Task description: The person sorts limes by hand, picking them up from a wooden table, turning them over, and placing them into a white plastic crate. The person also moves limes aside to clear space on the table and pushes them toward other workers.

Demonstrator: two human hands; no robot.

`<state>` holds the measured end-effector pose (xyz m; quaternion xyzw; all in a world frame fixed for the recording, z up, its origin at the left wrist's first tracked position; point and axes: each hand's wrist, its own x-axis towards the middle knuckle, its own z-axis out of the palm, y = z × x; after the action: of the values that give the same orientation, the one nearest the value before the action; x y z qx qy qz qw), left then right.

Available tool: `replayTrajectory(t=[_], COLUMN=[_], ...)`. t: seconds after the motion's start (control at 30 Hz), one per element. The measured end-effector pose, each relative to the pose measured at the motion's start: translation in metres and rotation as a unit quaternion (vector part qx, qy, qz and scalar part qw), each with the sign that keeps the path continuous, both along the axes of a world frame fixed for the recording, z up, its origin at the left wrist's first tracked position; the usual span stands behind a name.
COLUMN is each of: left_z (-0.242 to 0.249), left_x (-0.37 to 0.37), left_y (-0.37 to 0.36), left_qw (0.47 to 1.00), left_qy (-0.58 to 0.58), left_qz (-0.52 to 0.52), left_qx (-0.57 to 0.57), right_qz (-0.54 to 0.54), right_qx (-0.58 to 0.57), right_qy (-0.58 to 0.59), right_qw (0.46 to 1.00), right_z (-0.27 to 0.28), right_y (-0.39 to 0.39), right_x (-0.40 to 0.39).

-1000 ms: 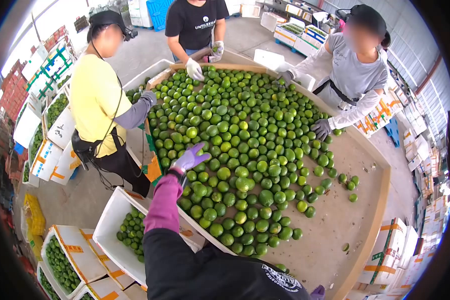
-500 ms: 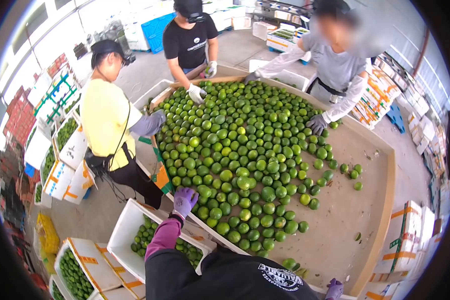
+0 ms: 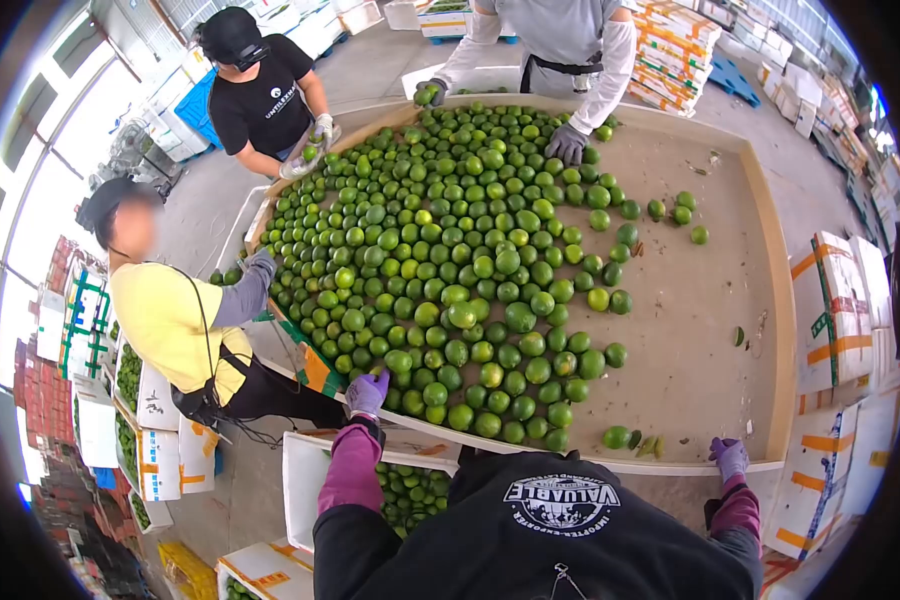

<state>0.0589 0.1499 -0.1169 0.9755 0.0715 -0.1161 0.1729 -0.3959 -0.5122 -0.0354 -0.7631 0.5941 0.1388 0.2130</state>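
My left hand [image 3: 367,391], in a purple glove, lies at the near rim of a large sorting table, its outstretched fingers against the nearest limes [image 3: 397,361]. I see no lime enclosed in it. Farther right, my right hand [image 3: 729,456] rests on the table's near rim [image 3: 660,466] with its fingers apart and nothing in them. Green limes [image 3: 420,240] cover the left and middle of the table in one layer. A single lime [image 3: 616,437] with some leafy bits lies by the near rim, between my hands.
Across the table, a person in grey [image 3: 560,40] holds a lime in one gloved hand. A person in black [image 3: 270,100] and one in yellow [image 3: 170,320] stand at the left side. A white foam box [image 3: 303,490] with limes stands below my left arm. Taped boxes [image 3: 832,310] are stacked at right.
The view has tilted down and turned right, bringing my right hand further into sight. My left hand stays at the rim. The person in grey now holds up a lime.
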Motion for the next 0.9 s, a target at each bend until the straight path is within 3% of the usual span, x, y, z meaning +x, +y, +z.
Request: replayTrajectory(t=[0.1,0.2,0.3,0.73,0.9], left_z=[0.004,0.005,-0.003,0.009,0.004], left_x=[-0.006,-0.007,-0.005,0.001,0.0], left_y=[-0.008,-0.012,-0.011,-0.014,-0.012], left_qw=[0.994,0.991,0.985,0.988,0.988], left_qy=[-0.079,-0.089,-0.112,-0.02,-0.032], left_qz=[-0.001,0.008,0.049,0.059,0.048], left_qx=[0.073,0.096,0.119,0.142,0.146], right_qz=[-0.075,-0.087,-0.048,-0.043,-0.052], right_qx=[0.037,-0.023,-0.073,-0.09,-0.082], right_qy=[-0.029,-0.074,0.003,0.11,0.072], right_qw=[0.996,0.993,0.996,0.989,0.993], right_z=[0.011,-0.038,-0.014,-0.021,-0.039], right_y=[0.006,-0.018,-0.003,-0.012,-0.022], right_x=[0.012,-0.014,0.001,0.001,-0.013])
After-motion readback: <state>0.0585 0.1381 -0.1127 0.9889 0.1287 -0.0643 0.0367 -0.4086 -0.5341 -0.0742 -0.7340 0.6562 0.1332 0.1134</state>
